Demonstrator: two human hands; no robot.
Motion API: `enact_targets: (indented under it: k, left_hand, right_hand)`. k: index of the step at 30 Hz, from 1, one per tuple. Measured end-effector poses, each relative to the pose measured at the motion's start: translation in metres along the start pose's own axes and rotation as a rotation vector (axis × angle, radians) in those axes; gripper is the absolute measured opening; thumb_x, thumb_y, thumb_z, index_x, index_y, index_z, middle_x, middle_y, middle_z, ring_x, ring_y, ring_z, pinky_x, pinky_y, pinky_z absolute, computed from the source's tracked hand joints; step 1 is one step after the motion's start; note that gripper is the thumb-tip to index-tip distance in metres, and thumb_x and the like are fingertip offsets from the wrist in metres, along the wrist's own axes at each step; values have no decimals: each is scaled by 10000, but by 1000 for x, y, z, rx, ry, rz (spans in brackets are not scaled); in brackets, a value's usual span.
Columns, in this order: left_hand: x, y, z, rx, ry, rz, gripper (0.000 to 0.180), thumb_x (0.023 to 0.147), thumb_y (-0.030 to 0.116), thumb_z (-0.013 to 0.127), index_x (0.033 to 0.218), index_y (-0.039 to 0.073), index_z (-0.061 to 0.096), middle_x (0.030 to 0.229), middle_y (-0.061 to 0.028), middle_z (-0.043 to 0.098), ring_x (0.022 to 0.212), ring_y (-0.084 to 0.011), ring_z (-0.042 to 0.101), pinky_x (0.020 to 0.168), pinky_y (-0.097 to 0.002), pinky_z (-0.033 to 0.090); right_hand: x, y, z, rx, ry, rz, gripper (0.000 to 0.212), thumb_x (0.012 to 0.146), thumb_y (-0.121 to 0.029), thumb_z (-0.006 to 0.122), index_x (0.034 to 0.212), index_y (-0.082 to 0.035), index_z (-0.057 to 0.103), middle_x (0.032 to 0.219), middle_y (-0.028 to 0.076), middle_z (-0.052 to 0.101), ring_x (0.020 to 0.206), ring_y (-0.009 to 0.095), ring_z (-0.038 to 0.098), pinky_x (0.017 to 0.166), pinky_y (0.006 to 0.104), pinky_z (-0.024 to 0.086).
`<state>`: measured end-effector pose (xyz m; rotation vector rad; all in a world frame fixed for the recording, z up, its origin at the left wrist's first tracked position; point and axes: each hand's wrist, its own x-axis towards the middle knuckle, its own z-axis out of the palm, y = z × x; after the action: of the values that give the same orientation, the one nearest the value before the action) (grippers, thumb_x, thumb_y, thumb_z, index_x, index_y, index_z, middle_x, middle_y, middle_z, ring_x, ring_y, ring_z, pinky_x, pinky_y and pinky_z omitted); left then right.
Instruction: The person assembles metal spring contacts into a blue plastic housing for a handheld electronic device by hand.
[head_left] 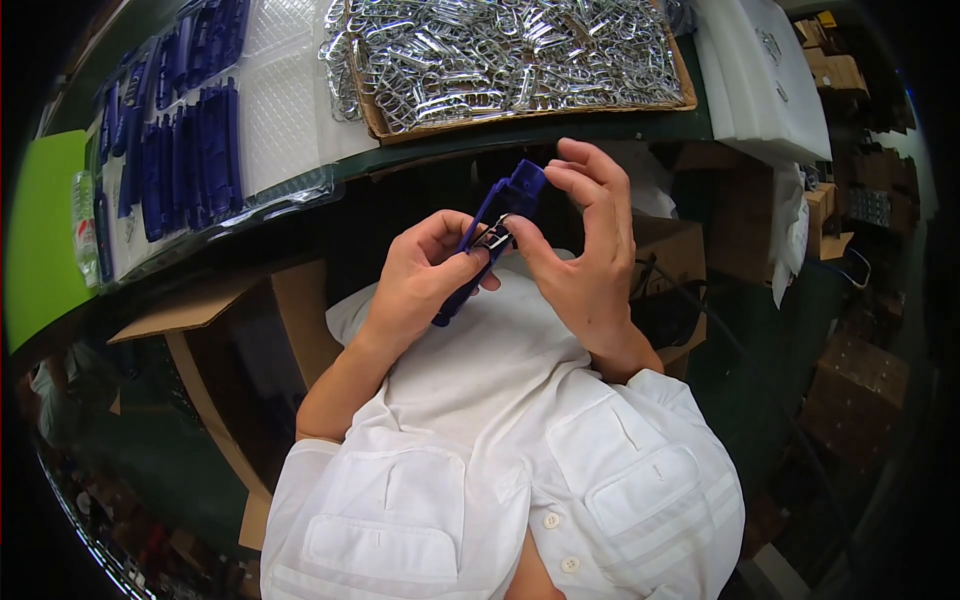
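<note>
A long, narrow dark blue plastic part (pixel 526 181) is held tilted in front of my chest, its upper end leaning right. My left hand (pixel 412 282) is closed round its lower half, thumb on top and fingers partly hidden beneath. A small shiny metal piece (pixel 493 237) sits at the middle of the part, by my left thumb. My right hand (pixel 592 250) grips the upper section: its thumb presses beside the metal piece, and its bent index finger reaches the part's end. The other right fingers are lifted and curved.
Beyond my hands, a shallow cardboard box (pixel 540 118) full of shiny metal clips stands on the bench. Several blue plastic parts (pixel 190 165) lie in rows at the left, near a green board (pixel 45 230). White foam sheets (pixel 765 85) are stacked right; an open carton (pixel 225 370) stands lower left.
</note>
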<state>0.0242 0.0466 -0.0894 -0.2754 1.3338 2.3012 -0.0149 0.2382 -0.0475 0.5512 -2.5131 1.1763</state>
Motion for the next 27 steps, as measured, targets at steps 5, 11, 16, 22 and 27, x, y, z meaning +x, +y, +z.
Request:
enact_targets:
  k: [5, 11, 16, 22, 27]
  left_hand:
    - [0, -5, -3, -52, -2, 35, 180, 995, 29, 674, 1167, -15, 642, 1077, -106, 754, 851, -162, 750, 783, -283, 605]
    - [0, -10, 1, -3, 21, 97, 177, 1022, 18, 634, 1195, -16, 625, 1085, -116, 748, 870, -156, 742, 788, -280, 614]
    - [-3, -8, 1, -78, -20, 95, 231, 1047, 27, 597, 1275, -10, 600, 1096, -124, 746, 886, -137, 728, 786, -277, 614]
    - [-5, -15, -4, 38, -57, 77, 359, 1033, 12, 590, 1391, -9, 574, 1104, -114, 752, 815, -96, 681, 754, -256, 585]
    - [-5, -14, -1, 84, -37, 54, 365, 1016, -10, 573, 1379, -11, 604, 1065, -86, 761, 777, -68, 653, 716, -233, 558]
  right_hand:
    - [0, -4, -3, -21, -1, -107, 290, 789, 13, 852, 1048, -30, 729, 1496, 245, 532, 1254, 406, 650, 973, 429, 599]
    - [-1, 2, 1, 99, -83, -44, 231, 773, 19, 841, 979, -27, 748, 1487, 228, 577, 1267, 393, 649, 980, 449, 566]
    - [3, 4, -6, 255, -99, 63, 206, 816, 26, 832, 1002, -32, 765, 1503, 216, 582, 1369, 377, 596, 1054, 464, 512]
    - [9, -1, -8, 113, -77, 41, 158, 824, 34, 815, 969, -17, 777, 1489, 184, 607, 1351, 338, 613, 1043, 445, 521]
    - [10, 0, -2, 8, -108, -47, 131, 787, 29, 803, 895, 5, 732, 1378, 185, 655, 1198, 376, 668, 881, 416, 595]
